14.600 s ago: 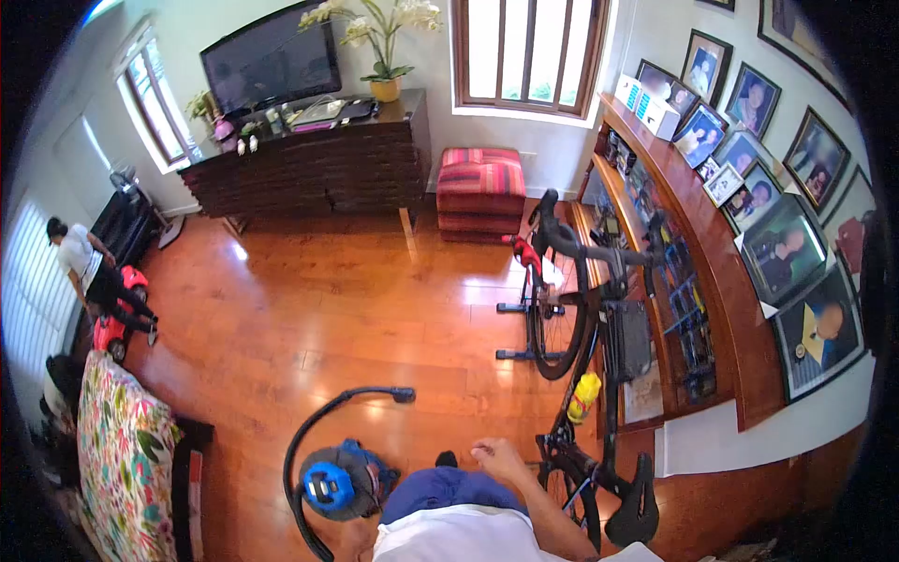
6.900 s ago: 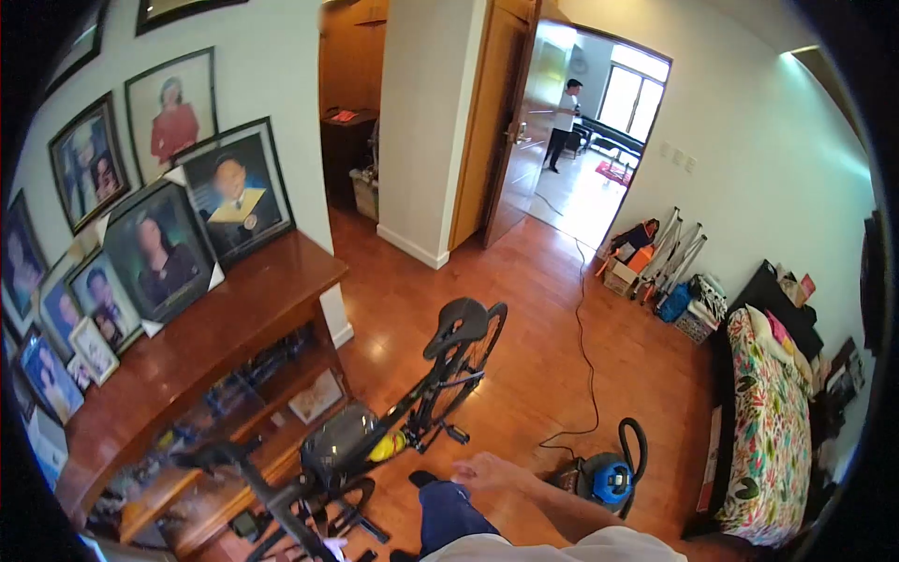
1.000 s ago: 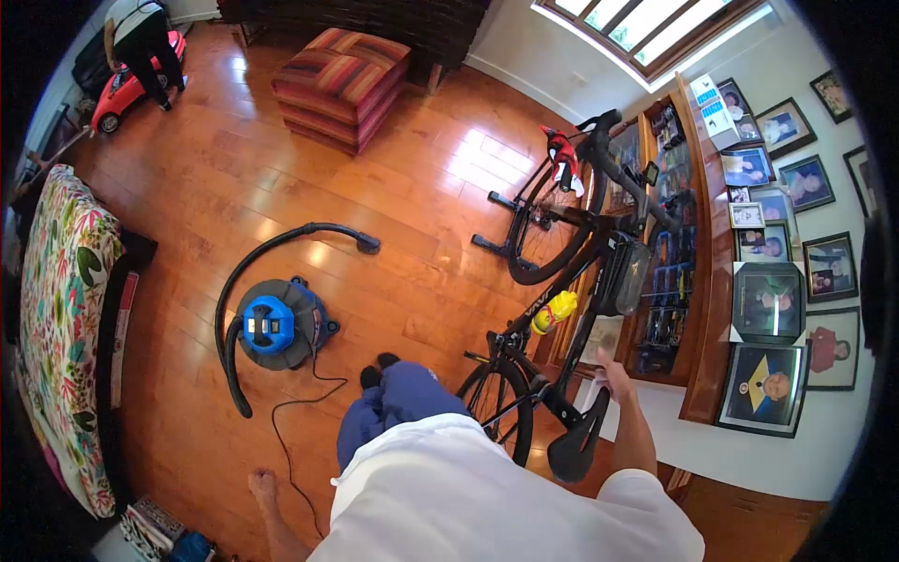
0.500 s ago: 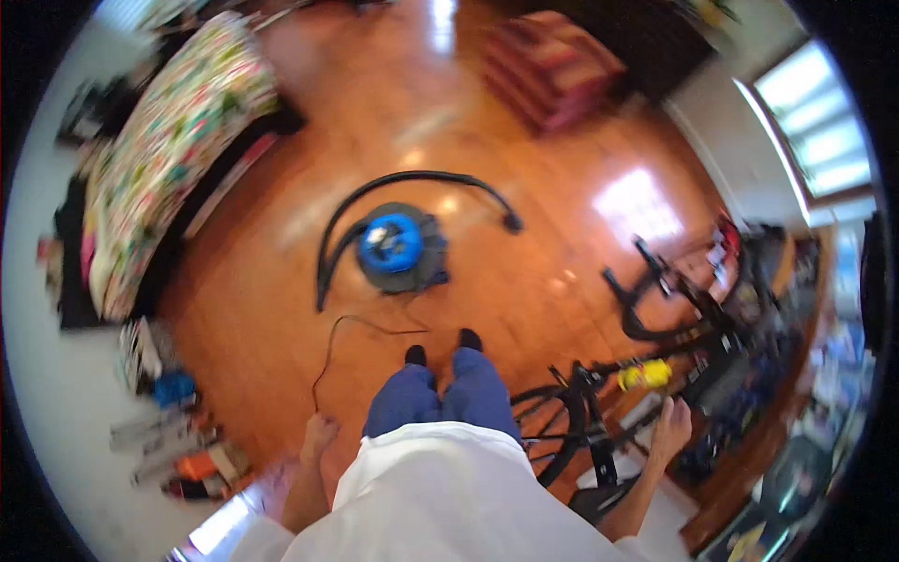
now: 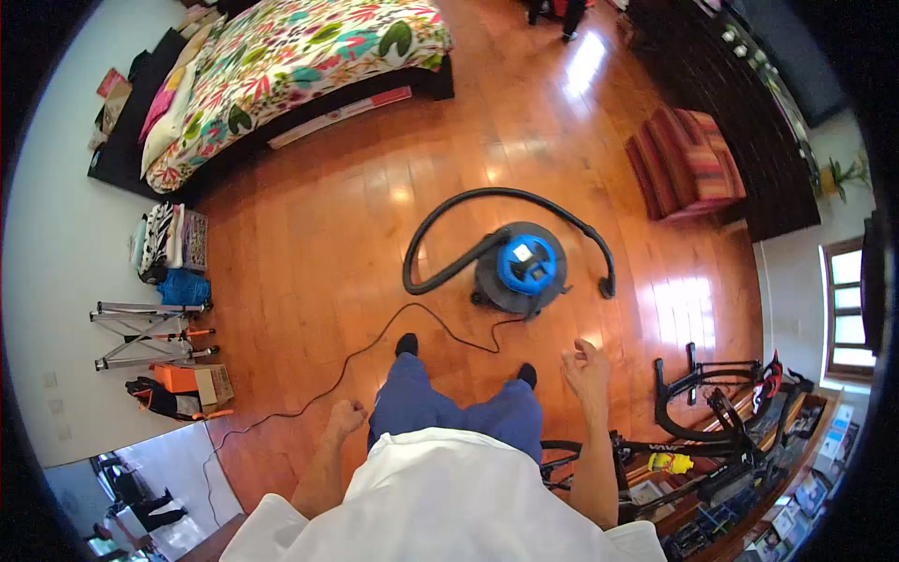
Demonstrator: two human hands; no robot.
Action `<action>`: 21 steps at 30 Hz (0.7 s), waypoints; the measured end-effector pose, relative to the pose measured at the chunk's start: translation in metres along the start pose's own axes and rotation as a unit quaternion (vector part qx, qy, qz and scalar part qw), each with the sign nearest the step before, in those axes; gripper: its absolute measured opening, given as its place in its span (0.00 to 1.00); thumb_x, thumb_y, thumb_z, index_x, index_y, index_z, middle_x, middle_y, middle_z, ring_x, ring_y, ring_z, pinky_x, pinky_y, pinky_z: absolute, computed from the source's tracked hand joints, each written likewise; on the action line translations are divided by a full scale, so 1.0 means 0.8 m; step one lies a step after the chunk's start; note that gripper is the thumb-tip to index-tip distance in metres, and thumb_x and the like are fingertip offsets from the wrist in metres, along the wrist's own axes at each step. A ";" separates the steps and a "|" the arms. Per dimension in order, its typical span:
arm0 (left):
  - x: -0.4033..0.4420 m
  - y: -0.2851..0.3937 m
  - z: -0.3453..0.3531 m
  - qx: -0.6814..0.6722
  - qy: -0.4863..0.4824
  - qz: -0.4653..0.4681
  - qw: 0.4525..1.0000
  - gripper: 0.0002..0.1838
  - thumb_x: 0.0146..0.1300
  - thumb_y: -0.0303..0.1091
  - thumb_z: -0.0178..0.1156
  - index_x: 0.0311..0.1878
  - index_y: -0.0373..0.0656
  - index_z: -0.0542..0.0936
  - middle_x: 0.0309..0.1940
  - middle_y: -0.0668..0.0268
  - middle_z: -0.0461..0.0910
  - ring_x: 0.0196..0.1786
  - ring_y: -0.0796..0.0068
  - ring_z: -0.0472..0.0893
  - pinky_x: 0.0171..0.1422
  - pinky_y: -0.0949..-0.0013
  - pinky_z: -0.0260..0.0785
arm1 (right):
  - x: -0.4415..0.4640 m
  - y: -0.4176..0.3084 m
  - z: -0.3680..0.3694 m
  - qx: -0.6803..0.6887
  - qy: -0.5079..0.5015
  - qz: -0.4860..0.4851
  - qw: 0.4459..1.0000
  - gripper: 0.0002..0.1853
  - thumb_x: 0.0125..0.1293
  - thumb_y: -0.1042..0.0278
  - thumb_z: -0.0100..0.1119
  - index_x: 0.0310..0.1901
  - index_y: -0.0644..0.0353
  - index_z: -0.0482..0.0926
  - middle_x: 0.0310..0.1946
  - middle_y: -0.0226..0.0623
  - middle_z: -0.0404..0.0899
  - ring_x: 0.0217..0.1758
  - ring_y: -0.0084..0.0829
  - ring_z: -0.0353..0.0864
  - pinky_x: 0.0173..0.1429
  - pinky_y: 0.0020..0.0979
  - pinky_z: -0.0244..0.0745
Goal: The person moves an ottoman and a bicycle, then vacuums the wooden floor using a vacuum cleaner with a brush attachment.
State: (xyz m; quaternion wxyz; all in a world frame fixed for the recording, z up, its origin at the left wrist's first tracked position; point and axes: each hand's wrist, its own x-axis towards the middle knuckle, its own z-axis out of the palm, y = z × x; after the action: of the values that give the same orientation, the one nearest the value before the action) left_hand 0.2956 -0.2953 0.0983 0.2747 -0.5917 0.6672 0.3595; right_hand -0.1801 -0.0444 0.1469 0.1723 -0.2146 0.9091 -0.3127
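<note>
The vacuum (image 5: 530,263) sits on the floor (image 5: 318,215) just past the feet (image 5: 406,344). The right hand (image 5: 587,367) is half open and empty; the left hand (image 5: 347,418) is curled, nothing showing inside. The vacuum looks heavy, its hose (image 5: 492,193) bendy; grab its hard sides.

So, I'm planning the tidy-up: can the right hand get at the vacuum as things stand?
Probably yes, with a bend or a step: the right hand looks empty, only bare floor shows between it and the vacuum, and the hose loops mostly round the far side.
</note>
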 end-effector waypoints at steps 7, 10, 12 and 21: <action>0.126 -0.167 -0.071 -0.044 0.036 0.012 0.998 0.17 0.62 0.41 0.60 0.39 0.35 0.86 0.39 0.41 0.85 0.43 0.42 0.85 0.46 0.49 0.77 | 0.074 -0.175 0.173 0.001 -0.122 -0.056 0.991 0.24 0.63 0.48 0.66 0.50 0.61 0.84 0.40 0.51 0.88 0.46 0.50 0.88 0.53 0.45 0.81; 0.133 -0.171 -0.116 0.015 0.002 -0.047 0.999 0.17 0.62 0.41 0.61 0.35 0.34 0.87 0.35 0.42 0.85 0.39 0.43 0.86 0.46 0.51 0.78 | 0.065 -0.233 0.187 -0.067 -0.169 -0.021 0.983 0.29 0.63 0.43 0.65 0.53 0.63 0.83 0.45 0.53 0.87 0.50 0.52 0.86 0.57 0.45 0.79; 0.146 -0.176 -0.129 0.028 0.036 -0.012 0.999 0.17 0.61 0.41 0.62 0.31 0.34 0.87 0.32 0.44 0.86 0.38 0.47 0.87 0.45 0.51 0.78 | 0.067 -0.254 0.194 -0.079 -0.206 -0.006 0.975 0.34 0.64 0.40 0.63 0.57 0.65 0.81 0.49 0.54 0.86 0.54 0.51 0.85 0.60 0.45 0.78; 0.145 -0.226 -0.077 -0.087 0.023 -0.013 0.996 0.13 0.60 0.38 0.62 0.33 0.37 0.86 0.26 0.49 0.85 0.33 0.53 0.87 0.38 0.55 0.77 | 0.037 -0.106 0.263 -0.010 -0.174 0.003 0.985 0.30 0.59 0.42 0.68 0.51 0.62 0.86 0.43 0.54 0.87 0.49 0.53 0.86 0.55 0.47 0.79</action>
State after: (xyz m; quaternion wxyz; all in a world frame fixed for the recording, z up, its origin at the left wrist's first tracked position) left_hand 0.4606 -0.4210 0.0149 0.2113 -0.6304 0.6319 0.3983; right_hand -0.0872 -0.2235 0.0389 0.3270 -0.2648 0.8688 -0.2612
